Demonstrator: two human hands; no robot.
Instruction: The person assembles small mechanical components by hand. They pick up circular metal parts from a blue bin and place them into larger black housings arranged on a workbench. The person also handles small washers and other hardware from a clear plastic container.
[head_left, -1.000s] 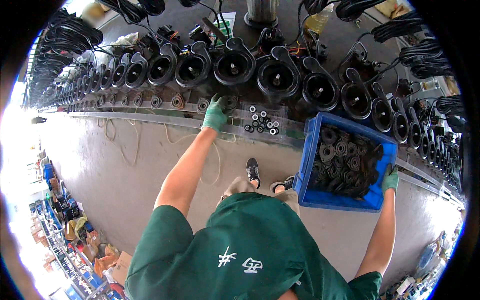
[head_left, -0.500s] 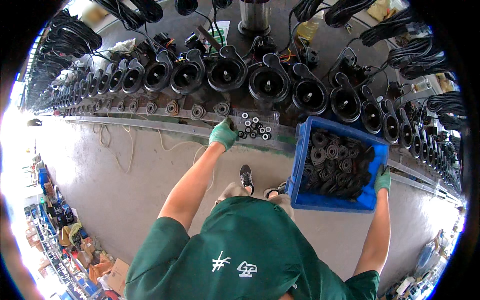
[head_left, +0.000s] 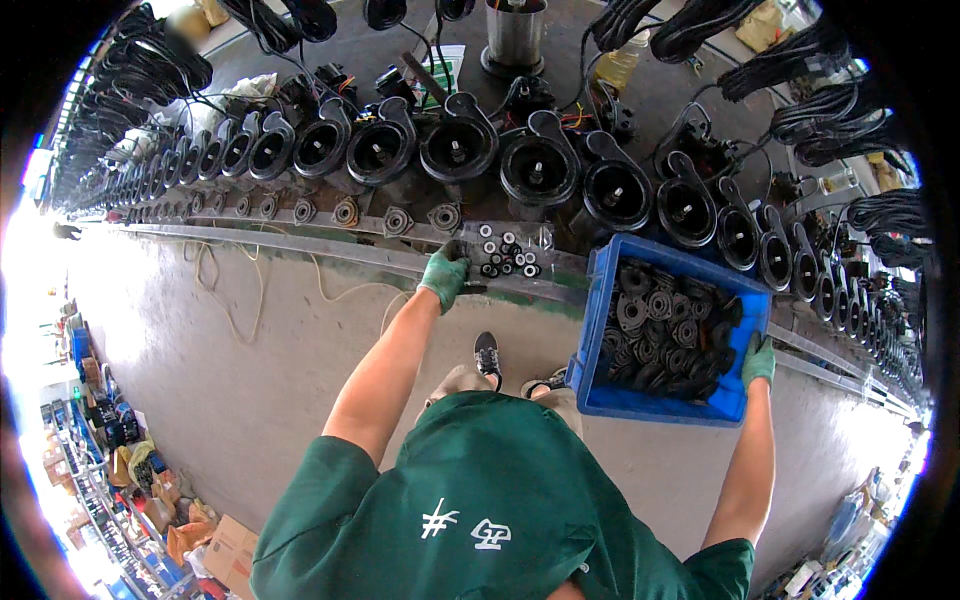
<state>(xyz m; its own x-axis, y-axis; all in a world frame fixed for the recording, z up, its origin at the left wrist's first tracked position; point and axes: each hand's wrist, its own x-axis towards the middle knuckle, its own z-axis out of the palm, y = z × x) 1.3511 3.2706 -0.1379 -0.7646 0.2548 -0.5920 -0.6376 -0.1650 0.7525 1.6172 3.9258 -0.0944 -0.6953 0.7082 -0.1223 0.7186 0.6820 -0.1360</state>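
My left hand (head_left: 445, 275), in a green glove, is closed at the left edge of a clear plastic bag (head_left: 545, 238) on the bench's front edge. Several small black-and-white rings (head_left: 510, 250) lie on or in the bag; I cannot tell which. My right hand (head_left: 758, 362), also gloved in green, grips the right wall of a blue plastic crate (head_left: 660, 408); its fingers are partly hidden. The crate rests tilted against the bench front and holds a heap of flat black flanged parts (head_left: 665, 330).
Along the bench stands a long row of round black housings (head_left: 457, 152) with metal shafts. Small flanged parts (head_left: 397, 221) line the front ledge. Behind are coiled black cables (head_left: 825, 105), a metal cylinder (head_left: 515, 38) and a yellowish bottle (head_left: 622, 60). A pale hose (head_left: 262, 280) hangs below.
My left hand and the plastic bag have shifted slightly left along the bench edge. The crate and my right hand have also moved slightly left in the view, which itself has shifted a little.
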